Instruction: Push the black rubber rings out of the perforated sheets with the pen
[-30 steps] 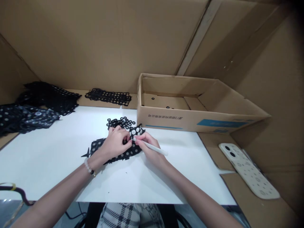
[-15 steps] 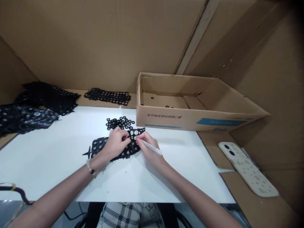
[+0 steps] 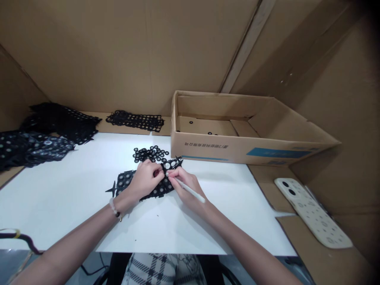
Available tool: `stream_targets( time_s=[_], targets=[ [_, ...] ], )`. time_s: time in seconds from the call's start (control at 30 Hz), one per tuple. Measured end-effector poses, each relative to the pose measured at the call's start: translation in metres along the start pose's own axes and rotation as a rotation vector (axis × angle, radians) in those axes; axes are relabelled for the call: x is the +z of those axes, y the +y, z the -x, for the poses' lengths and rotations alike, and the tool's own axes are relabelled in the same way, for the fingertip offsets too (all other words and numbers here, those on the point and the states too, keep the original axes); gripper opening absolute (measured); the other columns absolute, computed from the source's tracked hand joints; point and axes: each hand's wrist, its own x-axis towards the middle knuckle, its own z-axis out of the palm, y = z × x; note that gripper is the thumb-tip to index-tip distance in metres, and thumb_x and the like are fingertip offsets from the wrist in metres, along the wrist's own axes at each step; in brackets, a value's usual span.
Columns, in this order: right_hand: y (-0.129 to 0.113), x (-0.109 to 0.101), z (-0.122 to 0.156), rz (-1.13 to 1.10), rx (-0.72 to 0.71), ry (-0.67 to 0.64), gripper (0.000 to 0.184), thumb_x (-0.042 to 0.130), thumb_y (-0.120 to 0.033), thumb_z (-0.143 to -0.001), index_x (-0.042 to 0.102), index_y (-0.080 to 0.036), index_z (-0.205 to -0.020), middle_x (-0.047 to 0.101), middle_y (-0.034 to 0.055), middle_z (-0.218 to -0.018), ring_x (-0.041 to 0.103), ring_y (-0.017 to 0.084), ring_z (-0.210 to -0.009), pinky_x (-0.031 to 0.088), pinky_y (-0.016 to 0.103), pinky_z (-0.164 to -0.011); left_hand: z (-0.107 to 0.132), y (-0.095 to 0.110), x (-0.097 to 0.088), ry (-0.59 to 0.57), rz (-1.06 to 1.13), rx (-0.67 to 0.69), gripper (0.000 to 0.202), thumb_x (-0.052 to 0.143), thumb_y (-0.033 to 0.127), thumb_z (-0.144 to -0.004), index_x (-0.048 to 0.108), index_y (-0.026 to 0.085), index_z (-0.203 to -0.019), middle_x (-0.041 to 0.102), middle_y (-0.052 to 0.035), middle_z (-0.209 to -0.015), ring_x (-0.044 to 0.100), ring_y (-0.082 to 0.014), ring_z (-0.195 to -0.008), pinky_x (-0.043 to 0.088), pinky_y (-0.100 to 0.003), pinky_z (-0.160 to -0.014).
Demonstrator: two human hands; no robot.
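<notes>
A black sheet punched with round holes (image 3: 127, 180) lies on the white table top (image 3: 74, 190). My left hand (image 3: 145, 180) rests on the sheet with its fingers curled, pinching its far edge. My right hand (image 3: 185, 184) is closed round a thin white stick (image 3: 190, 190), whose tip meets the sheet next to my left fingertips. Just beyond the hands lies a small heap of loose black rings (image 3: 150, 153).
An open cardboard box (image 3: 237, 152) with a few rings inside stands behind on the right. More black punched sheets (image 3: 135, 120) and piles (image 3: 44, 134) lie at the back left. A white phone case (image 3: 311, 217) rests at the right. Cardboard walls surround the table.
The sheet's far right corner dipped flat and has lifted again. Both hands stayed on the sheet, and the stick has tilted slightly lower.
</notes>
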Motion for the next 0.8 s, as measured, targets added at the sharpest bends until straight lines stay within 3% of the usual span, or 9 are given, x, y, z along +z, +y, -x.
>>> stream_targets(
  time_s=[0.13, 0.3, 0.5, 0.67, 0.8],
  targets=[
    [0.000, 0.000, 0.001, 0.000, 0.015, 0.046, 0.011, 0.049, -0.029, -0.091, 0.056, -0.022, -0.086, 0.065, 0.0006, -0.087, 0.060, 0.017, -0.079, 0.044, 0.027, -0.072, 0.000, 0.001, -0.001, 0.002, 0.028, 0.061, 0.028, 0.044, 0.020, -0.085, 0.050, 0.019, -0.059, 0.058, -0.0012, -0.061, 0.046, -0.0196, -0.071, 0.036, -0.033, -0.069],
    [0.003, 0.002, -0.002, -0.020, 0.132, 0.153, 0.012, 0.051, -0.030, -0.089, 0.056, -0.022, -0.082, 0.064, -0.0004, -0.080, 0.058, 0.017, -0.072, 0.043, 0.027, -0.065, 0.005, 0.004, 0.002, 0.165, 0.043, 0.078, 0.025, 0.048, 0.021, -0.088, 0.055, 0.019, -0.064, 0.060, -0.0024, -0.066, 0.046, -0.0204, -0.075, 0.039, -0.033, -0.069],
    [0.009, 0.006, -0.009, -0.191, 0.236, 0.220, 0.011, 0.054, -0.031, -0.086, 0.056, -0.021, -0.082, 0.064, 0.0017, -0.081, 0.063, 0.019, -0.077, 0.048, 0.029, -0.068, 0.010, 0.005, 0.008, 0.284, 0.091, 0.114, 0.026, 0.046, 0.022, -0.092, 0.057, 0.019, -0.069, 0.061, -0.0027, -0.069, 0.044, -0.0206, -0.078, 0.041, -0.034, -0.072],
    [0.009, 0.003, -0.011, -0.294, 0.239, 0.210, 0.013, 0.058, -0.033, -0.084, 0.056, -0.020, -0.080, 0.065, 0.0031, -0.084, 0.065, 0.020, -0.077, 0.050, 0.031, -0.070, 0.007, 0.002, 0.005, 0.248, 0.141, 0.080, 0.023, 0.048, 0.023, -0.089, 0.060, 0.019, -0.069, 0.063, -0.0030, -0.071, 0.048, -0.0207, -0.081, 0.042, -0.034, -0.073],
    [0.002, -0.003, -0.007, -0.221, 0.165, 0.144, 0.012, 0.056, -0.031, -0.087, 0.057, -0.021, -0.082, 0.067, 0.0032, -0.089, 0.064, 0.018, -0.079, 0.049, 0.029, -0.070, 0.001, -0.004, 0.001, 0.099, 0.132, 0.011, 0.014, 0.053, 0.020, -0.078, 0.061, 0.019, -0.067, 0.062, -0.0014, -0.067, 0.051, -0.0200, -0.076, 0.041, -0.032, -0.069]
  ],
)
